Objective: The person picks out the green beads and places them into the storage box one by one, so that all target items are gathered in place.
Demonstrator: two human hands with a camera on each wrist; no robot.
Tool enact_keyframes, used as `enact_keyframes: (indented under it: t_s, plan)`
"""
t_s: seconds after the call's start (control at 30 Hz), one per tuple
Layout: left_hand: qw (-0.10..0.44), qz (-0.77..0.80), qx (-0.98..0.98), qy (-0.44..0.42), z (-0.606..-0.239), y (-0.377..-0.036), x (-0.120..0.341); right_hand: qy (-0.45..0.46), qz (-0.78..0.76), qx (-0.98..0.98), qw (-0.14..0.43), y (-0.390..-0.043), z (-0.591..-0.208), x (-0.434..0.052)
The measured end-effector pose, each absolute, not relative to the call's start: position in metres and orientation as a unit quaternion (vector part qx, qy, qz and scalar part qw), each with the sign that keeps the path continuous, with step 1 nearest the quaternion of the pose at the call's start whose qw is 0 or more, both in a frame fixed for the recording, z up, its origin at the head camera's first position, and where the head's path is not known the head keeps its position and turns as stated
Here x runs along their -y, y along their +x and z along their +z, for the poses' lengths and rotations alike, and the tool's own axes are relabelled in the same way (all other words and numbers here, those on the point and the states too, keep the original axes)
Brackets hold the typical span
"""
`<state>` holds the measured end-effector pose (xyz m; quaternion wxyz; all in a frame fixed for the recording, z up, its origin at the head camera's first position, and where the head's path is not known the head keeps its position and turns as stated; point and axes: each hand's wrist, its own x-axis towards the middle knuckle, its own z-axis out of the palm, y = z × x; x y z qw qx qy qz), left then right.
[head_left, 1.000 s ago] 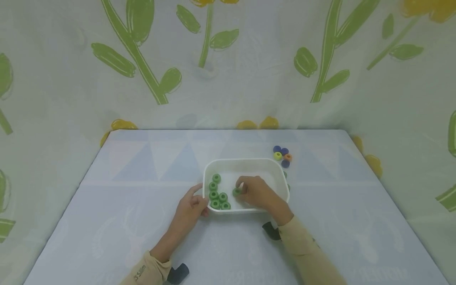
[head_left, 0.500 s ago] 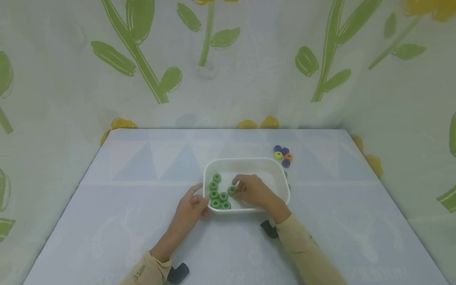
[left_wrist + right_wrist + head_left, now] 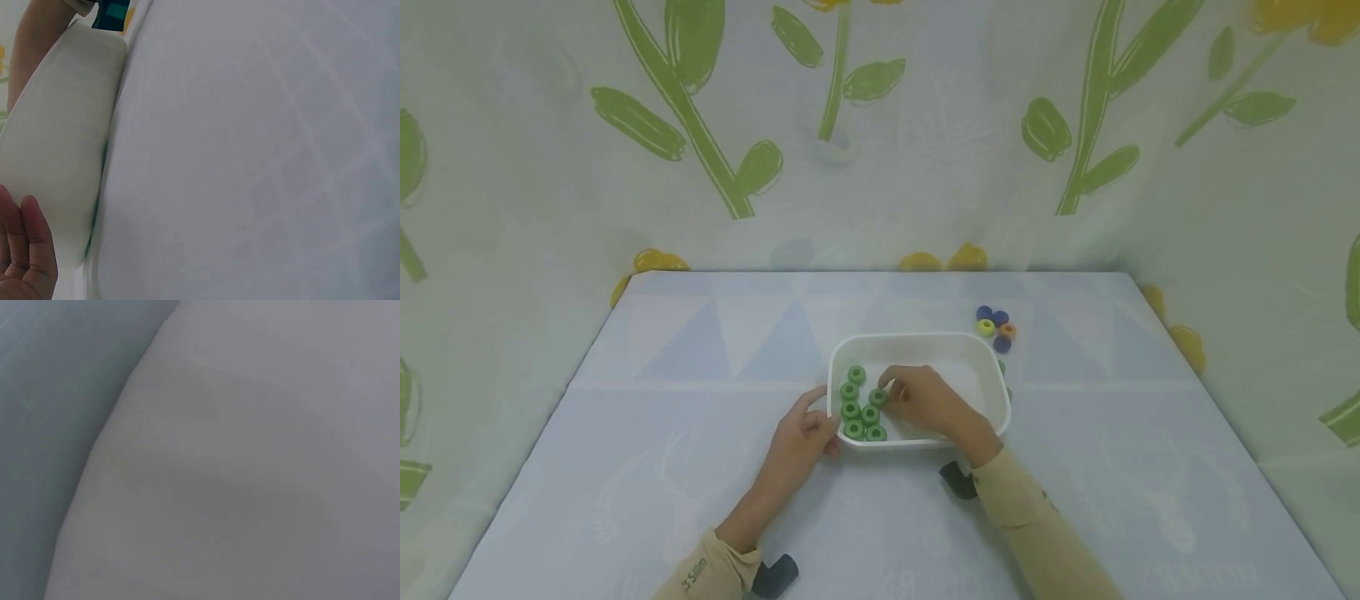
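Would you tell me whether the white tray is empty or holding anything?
Not empty: the white tray holds seven green rings.

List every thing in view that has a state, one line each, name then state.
White tray: upright on the table, holding green rings.
Green rings: lying flat in the tray's left part, clustered.
Ring at the fingertips: in the tray beside the cluster, pinched.
Right hand: inside the tray, pinching that ring.
Left hand: resting against the tray's left wall.
Coloured rings: loose on the table behind the tray.
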<state>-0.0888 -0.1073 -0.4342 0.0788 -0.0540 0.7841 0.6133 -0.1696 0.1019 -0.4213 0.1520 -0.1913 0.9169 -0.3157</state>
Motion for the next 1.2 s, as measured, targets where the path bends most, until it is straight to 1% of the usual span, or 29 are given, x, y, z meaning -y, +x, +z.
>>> enact_keyframes:
  t_s: [0.63,1.2]
  plan:
    - [0.080,0.615,-0.782,-0.056,-0.4357,-0.0888,0.1073,-0.240,-0.318,-0.908,0.130,-0.1682,-0.4203,-0.1020]
    - [0.079,0.614,-0.783,-0.057,-0.4345,-0.0882,0.1062,-0.239,-0.323,-0.904,0.147,-0.1670,-0.4179,-0.1023]
